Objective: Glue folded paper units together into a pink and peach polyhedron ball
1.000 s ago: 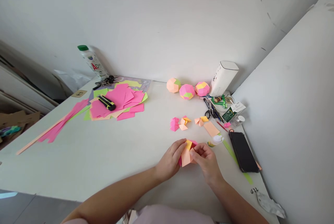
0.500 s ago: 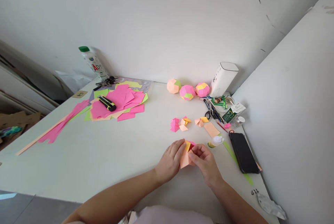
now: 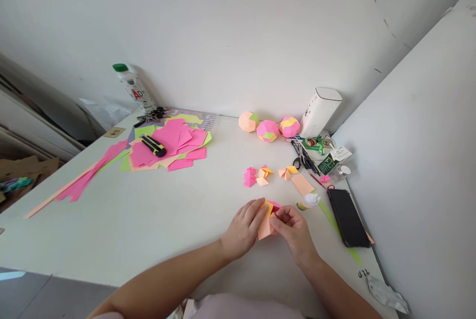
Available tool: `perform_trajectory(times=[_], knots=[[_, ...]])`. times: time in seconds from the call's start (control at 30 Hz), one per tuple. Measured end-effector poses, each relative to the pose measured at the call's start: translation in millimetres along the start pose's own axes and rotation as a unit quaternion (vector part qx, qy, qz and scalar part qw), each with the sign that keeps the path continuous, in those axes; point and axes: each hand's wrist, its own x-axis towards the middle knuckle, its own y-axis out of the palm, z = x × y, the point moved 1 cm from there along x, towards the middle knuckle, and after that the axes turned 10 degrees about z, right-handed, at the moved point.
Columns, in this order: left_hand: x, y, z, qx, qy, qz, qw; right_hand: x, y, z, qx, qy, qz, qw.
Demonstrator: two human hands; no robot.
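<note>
A folded paper piece (image 3: 265, 228) in peach, yellow and pink is held between my two hands above the table. My left hand (image 3: 243, 227) grips its left side, fingers over the yellow part. On the other side my right hand (image 3: 292, 232) pinches the right edge, thumb and index finger together. Behind the hands lie small folded units: a pink one (image 3: 249, 177), a peach and yellow one (image 3: 262, 175) and another peach one (image 3: 286, 173). A small glue bottle (image 3: 308, 202) with a white cap is just beyond my right hand.
Three finished paper balls (image 3: 267, 131) stand by the wall next to a white container (image 3: 320, 112). At right are scissors (image 3: 297, 161), a phone (image 3: 348, 217) and a glass jar (image 3: 344, 172). Far left, a box cutter (image 3: 153, 146) rests on pink sheets (image 3: 174, 140); a bottle (image 3: 134, 88) stands behind.
Both hands keep hold of the folded paper in almost the same place. My left fingers have shifted slightly over the yellow part. The whole view has moved a little.
</note>
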Motion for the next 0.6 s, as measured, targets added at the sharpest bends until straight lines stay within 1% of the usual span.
perform_trajectory(times=[0.2,0.33,0.47,0.6], knots=[[-0.3,0.5,0.3,-0.002,-0.001,0.0,1.0,0.4,0.1,-1.4,-0.003,-0.002,0.0,1.0],[0.9,-1.3,0.2,-0.014,0.003,0.003,1.0,1.3,0.0,-1.4,0.016,0.003,-0.007,1.0],[2.8,-4.5,-0.8,-0.067,0.001,0.005,0.998,3.0,-2.1,2.1,0.043,0.018,-0.025,0.999],[3.9,-7.0,-1.2,-0.137,-0.017,-0.011,0.99,4.7,-6.0,5.8,0.054,0.029,-0.029,0.998]])
